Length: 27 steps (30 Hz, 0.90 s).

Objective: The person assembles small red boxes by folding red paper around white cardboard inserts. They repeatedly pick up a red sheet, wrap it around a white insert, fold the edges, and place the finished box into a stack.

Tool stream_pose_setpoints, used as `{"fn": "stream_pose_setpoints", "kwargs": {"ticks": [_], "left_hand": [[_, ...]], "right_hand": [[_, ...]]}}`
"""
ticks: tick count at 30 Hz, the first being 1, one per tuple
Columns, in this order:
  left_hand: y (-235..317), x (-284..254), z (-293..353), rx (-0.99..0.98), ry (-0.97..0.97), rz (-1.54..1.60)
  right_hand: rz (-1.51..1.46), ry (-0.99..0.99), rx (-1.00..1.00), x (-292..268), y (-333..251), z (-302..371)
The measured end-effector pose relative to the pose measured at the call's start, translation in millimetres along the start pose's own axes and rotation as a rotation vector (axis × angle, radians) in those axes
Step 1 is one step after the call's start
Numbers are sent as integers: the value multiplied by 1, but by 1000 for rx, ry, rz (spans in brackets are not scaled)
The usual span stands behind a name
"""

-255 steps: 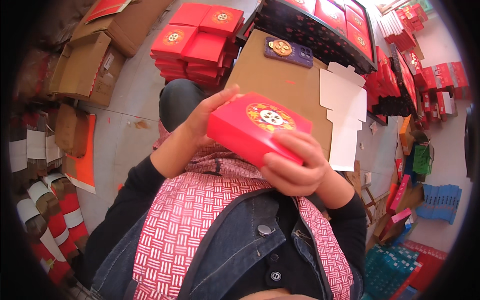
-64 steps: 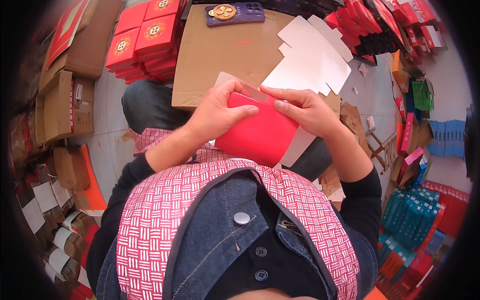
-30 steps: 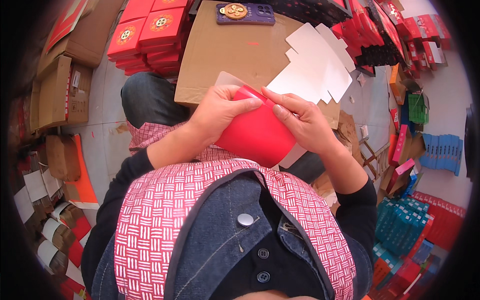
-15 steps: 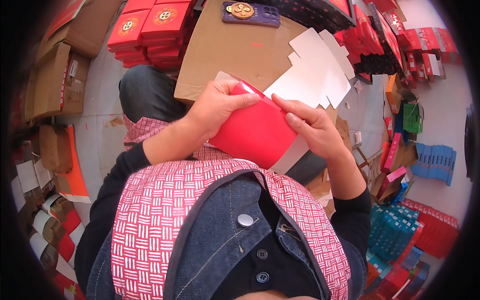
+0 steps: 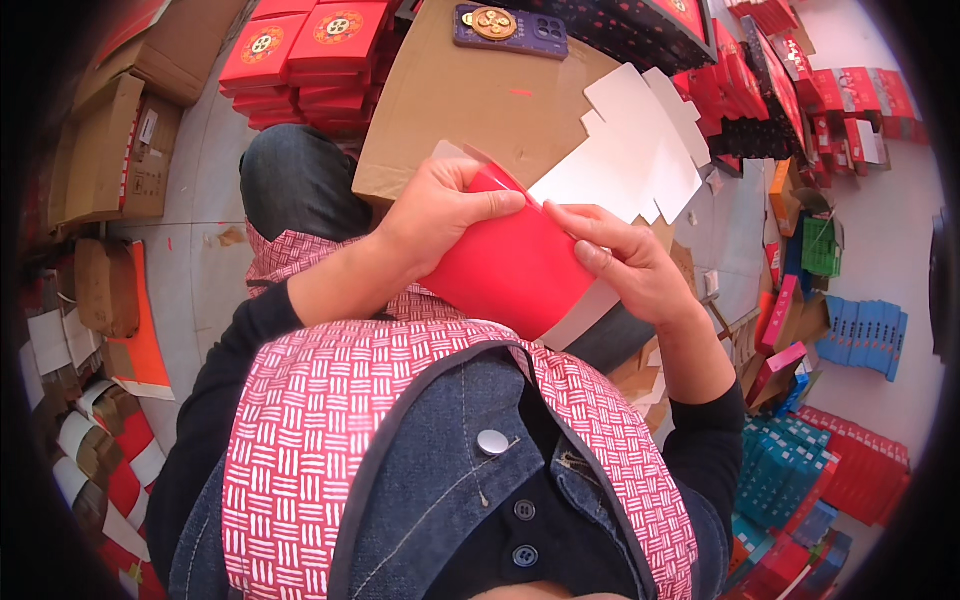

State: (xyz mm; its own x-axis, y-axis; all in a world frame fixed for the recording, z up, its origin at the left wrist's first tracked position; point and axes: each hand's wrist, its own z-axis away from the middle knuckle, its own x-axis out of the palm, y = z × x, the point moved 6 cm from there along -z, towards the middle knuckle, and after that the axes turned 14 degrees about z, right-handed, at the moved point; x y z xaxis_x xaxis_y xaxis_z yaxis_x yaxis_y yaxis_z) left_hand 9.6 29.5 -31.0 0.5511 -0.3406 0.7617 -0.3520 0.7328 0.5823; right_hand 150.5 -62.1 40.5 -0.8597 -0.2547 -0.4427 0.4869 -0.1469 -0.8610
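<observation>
Above my lap I hold a glossy red cardboard sheet with a pale grey-white flap at its right and top edges. My left hand grips its upper left part, thumb on the red face and fingers behind. At the top edge my right hand pinches the card between thumb and fingers, close to the left thumb. A crease runs along that top edge, where a narrow strip is bent. Beyond my hands, a flat white die-cut box blank lies on a brown cardboard surface.
A phone in a purple case lies on the cardboard's far side. Stacked red boxes stand far left, a dark patterned box far right. Open cartons are on the left; blue boxes and a green basket on the right.
The strip at the card's top edge has bent further over, and less of its red shows. My right fingers have shifted slightly along the fold; both hands keep their hold.
</observation>
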Motion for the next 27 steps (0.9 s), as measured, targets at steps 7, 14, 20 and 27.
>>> {"fn": "stream_pose_setpoints", "kwargs": {"ticks": [7, 14, 20, 27], "left_hand": [[13, 5, -3, 81, -8, -280], [73, 6, 0, 818, 136, -313], [40, -10, -13, 385, -68, -303], [19, -36, -34, 225, -103, -334]], "right_hand": [[60, 53, 56, 1, -1, -1], [-350, 647, -61, -15, 8, -5], [-548, 710, 38, 12, 56, -20], [-571, 596, 163, 6, 82, -30]]}}
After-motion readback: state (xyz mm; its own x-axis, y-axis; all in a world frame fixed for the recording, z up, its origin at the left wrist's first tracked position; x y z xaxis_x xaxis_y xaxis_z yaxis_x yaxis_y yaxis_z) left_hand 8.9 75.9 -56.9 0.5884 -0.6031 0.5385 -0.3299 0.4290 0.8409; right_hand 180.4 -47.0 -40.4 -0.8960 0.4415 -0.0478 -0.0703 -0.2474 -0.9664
